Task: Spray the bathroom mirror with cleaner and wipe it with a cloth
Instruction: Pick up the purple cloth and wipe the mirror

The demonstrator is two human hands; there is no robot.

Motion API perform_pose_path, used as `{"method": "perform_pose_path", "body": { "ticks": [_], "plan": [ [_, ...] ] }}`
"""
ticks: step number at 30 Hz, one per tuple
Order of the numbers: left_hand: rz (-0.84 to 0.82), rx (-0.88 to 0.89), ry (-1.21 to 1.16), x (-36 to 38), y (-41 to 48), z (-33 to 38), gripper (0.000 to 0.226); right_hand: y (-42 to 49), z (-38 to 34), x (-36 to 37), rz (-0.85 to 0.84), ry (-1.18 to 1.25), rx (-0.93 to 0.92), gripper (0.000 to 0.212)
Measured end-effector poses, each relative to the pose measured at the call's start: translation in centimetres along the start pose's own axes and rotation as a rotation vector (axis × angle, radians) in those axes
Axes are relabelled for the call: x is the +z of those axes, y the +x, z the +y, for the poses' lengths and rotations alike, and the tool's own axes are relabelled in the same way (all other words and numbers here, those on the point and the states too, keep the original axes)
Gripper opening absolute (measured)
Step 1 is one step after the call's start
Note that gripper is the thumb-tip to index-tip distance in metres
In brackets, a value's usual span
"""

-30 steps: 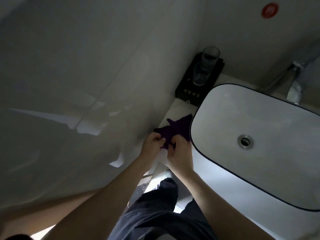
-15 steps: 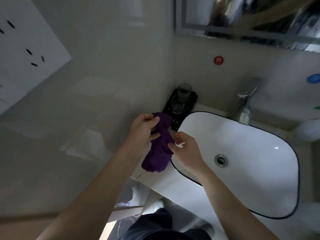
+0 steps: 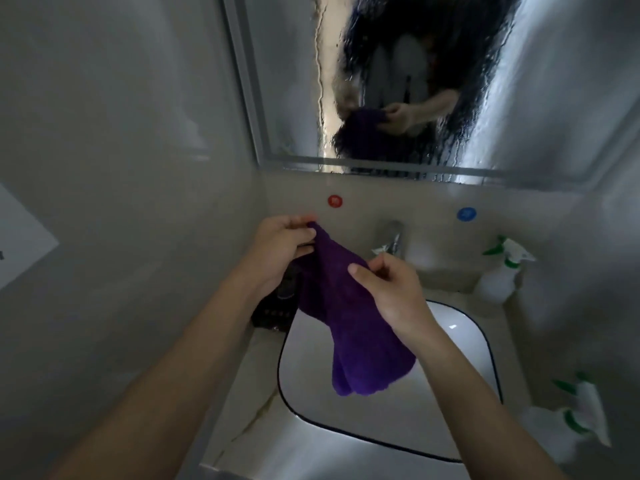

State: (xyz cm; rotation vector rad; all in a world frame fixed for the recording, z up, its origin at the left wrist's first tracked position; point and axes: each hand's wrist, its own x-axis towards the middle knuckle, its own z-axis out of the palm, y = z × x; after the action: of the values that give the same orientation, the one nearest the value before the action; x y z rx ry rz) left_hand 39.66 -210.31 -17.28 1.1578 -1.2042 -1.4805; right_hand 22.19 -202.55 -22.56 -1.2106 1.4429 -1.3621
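Purple cloth [image 3: 349,327]: held in the air over the far-left part of the sink, hanging in loose folds, lower end free above the basin. Left hand [image 3: 284,244]: fingers and thumb pinching the cloth's upper far corner. Right hand [image 3: 391,289]: fingers curled round the cloth's upper edge lower down, thumb on top. Mirror [image 3: 287,98]: on the far wall above the sink, metal-framed, surface streaked with running droplets; it reflects the cloth and one hand. Sink [image 3: 346,420]: white rounded-rectangle basin with a dark rim, set in a pale table [image 3: 249,403]. Tap [image 3: 393,237]: chrome, at the far edge of the sink, partly behind the cloth. Spray bottle [image 3: 498,275]: white with green trigger, upright on the table at far right. Second spray bottle [image 3: 575,420]: same colours, near right, blurred. Dark tray [image 3: 273,311]: far left on the table, mostly hidden behind the cloth and left wrist. Wall markers: red dot [image 3: 335,201] and blue dot [image 3: 466,214] below the mirror.
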Motion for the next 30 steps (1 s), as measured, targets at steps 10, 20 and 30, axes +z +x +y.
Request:
{"method": "perform_pose_path", "body": {
  "ticks": [10, 20, 30],
  "plan": [
    [-0.323, 0.197, 0.267, 7.4, 2.8, 8.1, 0.034, -1.0, -4.2, -4.4, 0.037, -0.050, -0.079, 0.028],
    [-0.540, 0.503, 0.758, 12.5, 3.0, 16.0, 0.033, 1.8, -6.3, -7.6, 0.378, -0.335, -0.253, 0.019],
    [-0.472, 0.734, 0.773, 13.2, 2.1, 19.6, 0.032, 5.0, -8.4, -10.7, 0.253, -0.303, -0.110, 0.026]
  ]
}}
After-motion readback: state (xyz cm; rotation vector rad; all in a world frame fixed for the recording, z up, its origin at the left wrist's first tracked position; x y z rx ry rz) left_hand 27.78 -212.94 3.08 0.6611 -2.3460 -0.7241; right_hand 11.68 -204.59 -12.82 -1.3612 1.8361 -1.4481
